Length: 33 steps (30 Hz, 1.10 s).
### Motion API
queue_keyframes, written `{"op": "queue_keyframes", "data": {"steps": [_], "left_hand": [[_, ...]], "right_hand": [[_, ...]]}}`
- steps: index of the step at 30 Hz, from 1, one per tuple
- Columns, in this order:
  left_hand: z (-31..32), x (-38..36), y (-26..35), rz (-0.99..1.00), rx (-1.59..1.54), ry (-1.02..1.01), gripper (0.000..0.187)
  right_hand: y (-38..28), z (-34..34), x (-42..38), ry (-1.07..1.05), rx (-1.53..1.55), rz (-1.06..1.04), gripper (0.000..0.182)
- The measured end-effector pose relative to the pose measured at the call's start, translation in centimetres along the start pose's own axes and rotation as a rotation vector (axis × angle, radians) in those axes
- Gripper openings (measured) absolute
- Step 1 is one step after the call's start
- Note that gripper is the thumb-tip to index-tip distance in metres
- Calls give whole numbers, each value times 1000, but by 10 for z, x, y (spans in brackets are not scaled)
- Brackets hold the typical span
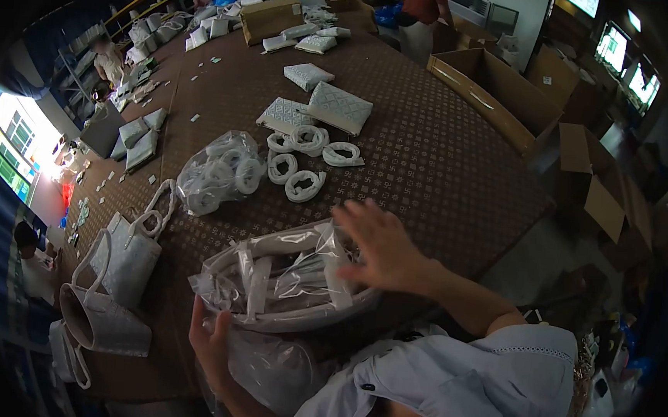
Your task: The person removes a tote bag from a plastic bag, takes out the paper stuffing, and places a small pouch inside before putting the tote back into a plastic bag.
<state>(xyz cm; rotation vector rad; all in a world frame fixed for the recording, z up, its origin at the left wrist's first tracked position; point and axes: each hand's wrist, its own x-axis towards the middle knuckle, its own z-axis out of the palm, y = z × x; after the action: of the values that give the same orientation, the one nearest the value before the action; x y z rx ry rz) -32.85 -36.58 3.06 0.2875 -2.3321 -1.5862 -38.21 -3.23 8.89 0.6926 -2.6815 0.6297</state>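
A whitish handbag (282, 278) with pale handles lies in clear plastic wrap on the table in front of me. Over its right end my right hand (381, 250) is open, fingers spread, the palm side toward the wrap. My left hand (212, 347) is at the bag's lower left corner, thumb and fingers apart, fingertips right at the plastic edge. Loose clear plastic (272, 367) bunches between my left forearm and my body. Beyond the bag sit several coiled white straps (304, 185) and a clear bag of more coils (220, 173).
White tote bags (112, 332) stand at the table's left edge. Quilted white pouches (341, 108) lie farther back, near a cardboard box (271, 22). Large open cartons (485, 95) line the right side. Other people are around the table's far and left sides.
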Motion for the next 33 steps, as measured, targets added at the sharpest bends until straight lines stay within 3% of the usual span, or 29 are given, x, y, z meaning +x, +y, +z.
{"op": "queue_keyframes", "data": {"steps": [1,3,4,5,6,8,10,12,13,15,17,18,19,21,24,26,27,29,30,32,33], "left_hand": [[1,3,12,-5,-8,6,63],[7,10,40,169,337,96,61],[10,16,48,161,341,102,61],[14,23,57,119,544,55,54],[17,29,65,71,751,2,47],[27,45,62,45,760,18,38],[30,46,65,14,771,52,30],[31,37,71,42,176,244,23],[35,35,65,23,186,272,23],[51,27,43,170,-63,276,21],[66,13,51,87,-98,221,21],[72,16,57,60,-164,149,21],[73,19,63,51,-166,172,21],[72,19,73,37,-232,122,20],[69,19,72,61,-202,117,19],[65,19,66,72,-163,139,19],[63,20,63,81,-136,162,19],[59,22,60,116,-168,183,19],[57,22,57,134,-191,210,20],[49,25,50,111,-223,206,20],[47,29,48,106,-250,229,20]], "right_hand": [[29,11,-10,-19,139,172,63],[50,18,-21,-144,230,255,52],[54,20,-27,-263,338,350,42],[58,16,-25,-272,341,339,42],[59,12,-21,-163,284,263,33],[68,8,-17,-69,247,188,24],[86,4,-2,221,276,155,12],[93,-10,10,431,354,206,11],[102,-18,12,379,295,258,12],[117,-37,18,286,246,289,13],[118,-54,22,80,51,315,17],[112,-55,32,63,54,290,17],[104,-54,42,251,-1,31,18],[88,-45,56,423,-37,-227,19],[83,-30,80,322,-131,-540,24],[106,-30,93,-414,-204,-181,29],[110,-42,92,-405,-206,-170,29],[124,-76,87,-124,225,214,36],[142,-85,80,-124,213,233,36],[178,-95,63,140,592,161,32],[175,-91,53,149,586,178,32]]}}
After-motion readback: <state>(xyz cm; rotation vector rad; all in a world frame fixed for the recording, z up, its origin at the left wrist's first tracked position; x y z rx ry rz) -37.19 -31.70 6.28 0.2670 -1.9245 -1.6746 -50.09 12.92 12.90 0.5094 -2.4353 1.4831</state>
